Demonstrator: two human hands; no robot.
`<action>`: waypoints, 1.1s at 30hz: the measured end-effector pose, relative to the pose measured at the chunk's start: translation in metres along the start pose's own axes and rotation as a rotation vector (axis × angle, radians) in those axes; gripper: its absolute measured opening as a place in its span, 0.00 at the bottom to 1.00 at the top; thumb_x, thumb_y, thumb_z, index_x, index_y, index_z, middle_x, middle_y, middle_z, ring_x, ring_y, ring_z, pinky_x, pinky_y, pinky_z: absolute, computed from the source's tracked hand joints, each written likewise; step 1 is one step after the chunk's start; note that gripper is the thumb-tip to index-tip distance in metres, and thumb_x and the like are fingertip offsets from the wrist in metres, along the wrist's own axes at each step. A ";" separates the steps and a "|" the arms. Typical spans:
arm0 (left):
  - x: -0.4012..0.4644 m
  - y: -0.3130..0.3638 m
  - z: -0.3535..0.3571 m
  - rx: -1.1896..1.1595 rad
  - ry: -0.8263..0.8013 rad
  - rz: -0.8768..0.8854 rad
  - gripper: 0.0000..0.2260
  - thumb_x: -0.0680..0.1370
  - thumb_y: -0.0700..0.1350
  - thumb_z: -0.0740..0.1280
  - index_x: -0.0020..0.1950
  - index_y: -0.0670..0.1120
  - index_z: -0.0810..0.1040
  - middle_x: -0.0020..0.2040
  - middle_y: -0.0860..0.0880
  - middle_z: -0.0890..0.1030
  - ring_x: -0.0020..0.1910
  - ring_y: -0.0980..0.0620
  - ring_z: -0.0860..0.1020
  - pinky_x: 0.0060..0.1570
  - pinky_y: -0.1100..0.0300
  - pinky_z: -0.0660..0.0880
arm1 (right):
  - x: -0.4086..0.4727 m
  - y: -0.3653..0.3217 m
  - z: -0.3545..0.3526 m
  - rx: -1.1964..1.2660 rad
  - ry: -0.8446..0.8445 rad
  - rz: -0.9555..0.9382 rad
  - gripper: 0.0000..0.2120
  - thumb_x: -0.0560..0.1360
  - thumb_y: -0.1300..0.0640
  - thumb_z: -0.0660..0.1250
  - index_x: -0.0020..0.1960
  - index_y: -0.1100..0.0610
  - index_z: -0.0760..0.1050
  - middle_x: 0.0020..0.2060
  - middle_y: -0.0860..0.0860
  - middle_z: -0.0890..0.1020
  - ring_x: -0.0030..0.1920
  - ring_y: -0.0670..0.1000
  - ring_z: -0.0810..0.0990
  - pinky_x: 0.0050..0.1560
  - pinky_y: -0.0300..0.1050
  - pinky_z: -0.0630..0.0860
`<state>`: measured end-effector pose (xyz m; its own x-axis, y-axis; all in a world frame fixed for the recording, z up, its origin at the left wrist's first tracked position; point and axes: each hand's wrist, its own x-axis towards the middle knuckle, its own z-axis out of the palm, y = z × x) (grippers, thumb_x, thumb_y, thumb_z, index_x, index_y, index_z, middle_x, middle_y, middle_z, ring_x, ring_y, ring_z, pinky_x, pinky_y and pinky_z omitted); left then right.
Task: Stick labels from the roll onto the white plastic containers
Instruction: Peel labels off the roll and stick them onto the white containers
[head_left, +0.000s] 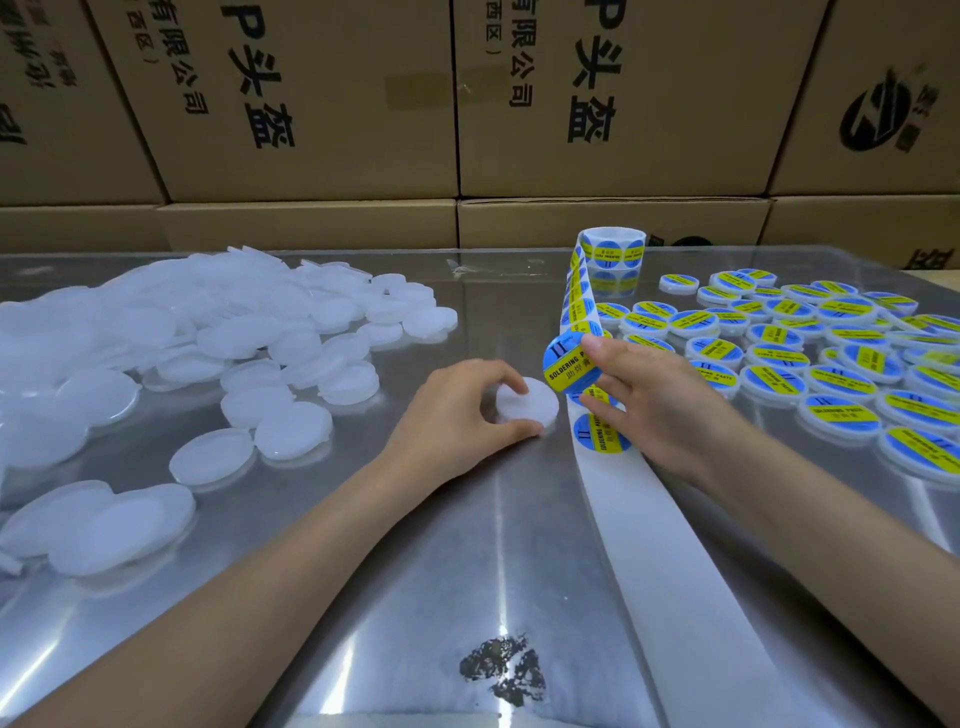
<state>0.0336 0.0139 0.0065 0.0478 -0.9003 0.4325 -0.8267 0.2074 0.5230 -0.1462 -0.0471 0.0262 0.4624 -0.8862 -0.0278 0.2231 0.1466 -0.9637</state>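
Nearest me the bare white backing strip (670, 561) trails off the shiny metal table (415, 597); my left hand (457, 410) curls thumb and fingers round a round white plastic container (530, 405), steadying it flat. My right hand (649, 400) pinches a peeled blue-and-yellow round label (569, 366) just above it, so I judge it may fold or land off-centre, while a tug could topple the upright label roll (613, 249) beyond

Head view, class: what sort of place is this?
Probably a small packing workshop: stacked cardboard cartons, a heap of unlabelled white containers, labelled containers, and a label roll on a metal table.
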 end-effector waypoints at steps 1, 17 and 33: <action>0.000 0.003 -0.001 -0.012 0.049 0.029 0.16 0.68 0.53 0.76 0.51 0.51 0.78 0.48 0.57 0.80 0.49 0.58 0.77 0.51 0.58 0.72 | -0.001 -0.001 0.000 -0.003 -0.007 -0.003 0.16 0.62 0.49 0.71 0.47 0.54 0.80 0.54 0.50 0.83 0.65 0.49 0.73 0.53 0.41 0.74; -0.006 0.030 -0.003 -0.121 0.223 0.230 0.31 0.66 0.52 0.78 0.64 0.46 0.70 0.54 0.57 0.80 0.55 0.60 0.78 0.54 0.56 0.74 | -0.003 0.000 0.002 -0.007 -0.014 0.060 0.07 0.70 0.54 0.70 0.47 0.54 0.82 0.46 0.50 0.86 0.46 0.46 0.84 0.54 0.43 0.76; -0.008 0.032 -0.005 -0.113 0.241 0.221 0.33 0.64 0.54 0.78 0.64 0.47 0.70 0.52 0.59 0.80 0.54 0.60 0.78 0.53 0.56 0.74 | -0.004 -0.001 0.006 -0.011 0.003 0.050 0.07 0.71 0.58 0.69 0.49 0.57 0.80 0.46 0.53 0.86 0.47 0.48 0.84 0.58 0.43 0.76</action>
<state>0.0092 0.0298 0.0235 0.0168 -0.7152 0.6987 -0.7654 0.4404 0.4693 -0.1430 -0.0412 0.0285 0.4702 -0.8793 -0.0763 0.1909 0.1857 -0.9639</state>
